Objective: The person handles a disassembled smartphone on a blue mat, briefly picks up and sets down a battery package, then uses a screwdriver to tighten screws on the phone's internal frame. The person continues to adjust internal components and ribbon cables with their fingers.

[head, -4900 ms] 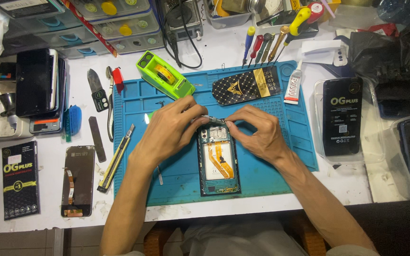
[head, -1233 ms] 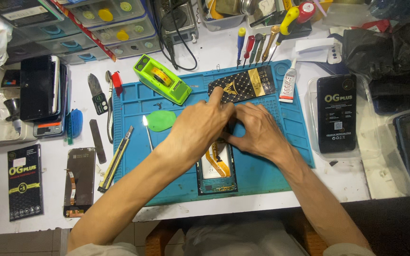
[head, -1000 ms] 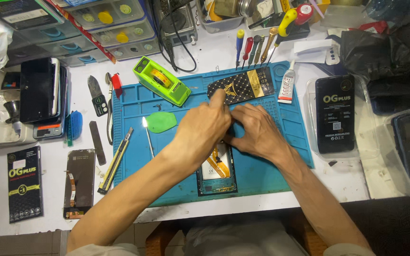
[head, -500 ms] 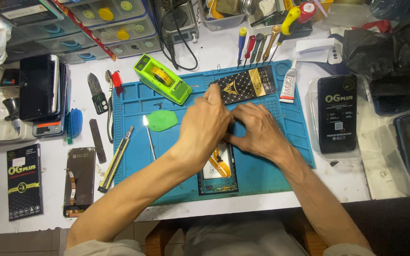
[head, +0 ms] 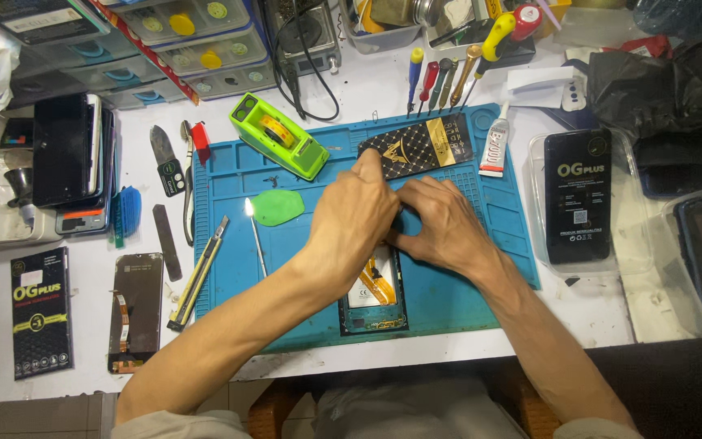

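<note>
From the head camera, the left hand [head: 355, 215] and right hand [head: 440, 223] are bunched together, touching each other, both pressing down with curled fingers on the upper end of an opened phone [head: 374, 291], whose lower half with its orange ribbon sticks out below the palms on the blue mat [head: 448, 293]. Whether either hand pinches a small part cannot be told. Left of the left hand lie a green pick [head: 276, 206] and a thin metal tool [head: 254, 236]; a green tape dispenser [head: 278, 135] sits above it.

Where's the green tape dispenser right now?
Head view: the green tape dispenser sits at the blue mat's upper-left corner, above the green pick.
</note>
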